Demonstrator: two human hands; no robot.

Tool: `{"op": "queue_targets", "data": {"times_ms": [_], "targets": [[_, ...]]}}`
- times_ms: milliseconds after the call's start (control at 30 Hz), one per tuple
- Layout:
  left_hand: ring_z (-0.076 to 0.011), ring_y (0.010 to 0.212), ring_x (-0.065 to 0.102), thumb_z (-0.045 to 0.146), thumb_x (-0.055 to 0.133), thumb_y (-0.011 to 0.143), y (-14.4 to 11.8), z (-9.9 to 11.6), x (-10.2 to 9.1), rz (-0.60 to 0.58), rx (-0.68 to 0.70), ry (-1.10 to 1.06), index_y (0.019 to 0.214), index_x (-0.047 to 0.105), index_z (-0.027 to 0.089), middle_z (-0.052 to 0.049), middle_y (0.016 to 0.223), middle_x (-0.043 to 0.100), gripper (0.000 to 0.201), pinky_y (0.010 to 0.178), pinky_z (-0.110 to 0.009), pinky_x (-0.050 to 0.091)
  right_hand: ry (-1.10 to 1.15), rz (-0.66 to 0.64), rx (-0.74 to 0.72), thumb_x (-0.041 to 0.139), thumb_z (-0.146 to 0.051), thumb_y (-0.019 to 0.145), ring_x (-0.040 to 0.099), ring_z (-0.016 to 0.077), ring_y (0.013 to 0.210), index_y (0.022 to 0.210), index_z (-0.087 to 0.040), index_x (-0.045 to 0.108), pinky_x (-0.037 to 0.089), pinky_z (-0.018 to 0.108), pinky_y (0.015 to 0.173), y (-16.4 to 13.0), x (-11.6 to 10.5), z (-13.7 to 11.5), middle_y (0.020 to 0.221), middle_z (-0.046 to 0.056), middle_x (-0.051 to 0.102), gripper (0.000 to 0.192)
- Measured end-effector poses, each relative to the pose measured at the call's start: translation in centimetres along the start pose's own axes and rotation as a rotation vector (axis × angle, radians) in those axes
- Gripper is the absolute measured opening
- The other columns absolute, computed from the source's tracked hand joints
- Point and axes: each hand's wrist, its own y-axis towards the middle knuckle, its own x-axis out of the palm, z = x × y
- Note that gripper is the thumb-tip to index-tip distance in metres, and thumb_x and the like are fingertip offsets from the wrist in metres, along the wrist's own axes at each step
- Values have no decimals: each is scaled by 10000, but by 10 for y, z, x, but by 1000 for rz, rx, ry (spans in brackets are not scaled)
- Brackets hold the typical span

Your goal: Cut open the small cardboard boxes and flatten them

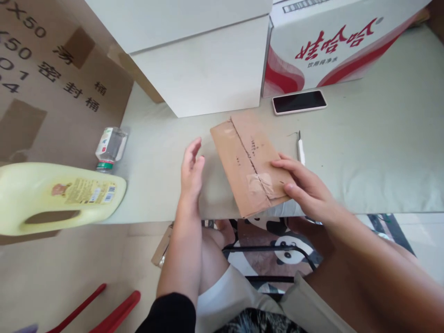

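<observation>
Part of the box [239, 155] under the right hand [305, 187] is hidden; the writing [253, 147] left of it is unreadably small.

A pale table [378, 138] stands above beige floor tiles [114, 263] and a panda-print mat [258, 237].

Brown parcel [243, 159] with black lettering, white knife handle [301, 152], pale yellow jug [62, 187], pink-rimmed black phone [300, 102], red-swirled white carton [329, 53]

Under my right fingers [297, 169] the box [250, 165] is matt cardboard; the phone [300, 101] looks glossy, the knife handle [301, 152] smooth plastic.
</observation>
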Motion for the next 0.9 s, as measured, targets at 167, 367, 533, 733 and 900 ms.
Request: {"op": "queue_targets", "data": {"times_ms": [167, 367, 533, 733, 900], "targets": [[-335, 1553, 334, 803, 559, 845, -5, -13, 18, -148, 308, 18, 1288, 584, 356, -56, 1676, 310, 630, 1208, -499, 397, 35, -41, 1, 568, -446, 984, 364, 302, 1551, 1367, -344, 578, 359, 552, 1230, -3, 5, -2, 1605, 62, 485, 397], [-341, 1513, 375, 794, 494, 885, -5, -18, 30, -143, 383, 50, 1287, 517, 383, -58, 1637, 290, 576, 1153, -524, 456, -82, 107, 66, 501, -403, 970, 627, 289, 1276, 1295, -293, 612, 527, 483, 1052, 6, 0, -5, 1379, 87, 652, 361], [-336, 1497, 390, 791, 490, 890, -5, -17, 27, -144, 394, 34, 1309, 500, 400, -62, 1608, 315, 574, 1142, -527, 464, -703, 161, 452, 532, -423, 882, 686, 320, 928, 1343, -199, 628, 550, 481, 792, 17, -17, 12, 1118, 157, 698, 521], [-338, 1501, 383, 783, 498, 892, -7, -16, 28, -140, 384, 24, 1304, 510, 392, -66, 1601, 324, 569, 1154, -520, 451, -914, -116, 646, 476, -431, 904, 673, 357, 928, 1452, -227, 567, 477, 425, 702, 21, -24, 22, 1059, 157, 726, 592], [-329, 1501, 382, 779, 504, 893, -6, -16, 27, -142, 382, 13, 1298, 514, 390, -63, 1597, 324, 562, 1154, -511, 455, -453, 41, 638, 517, -281, 811, 584, 225, 707, 1202, -251, 722, 441, 355, 680, 28, -20, 14, 697, 28, 599, 443]]}}
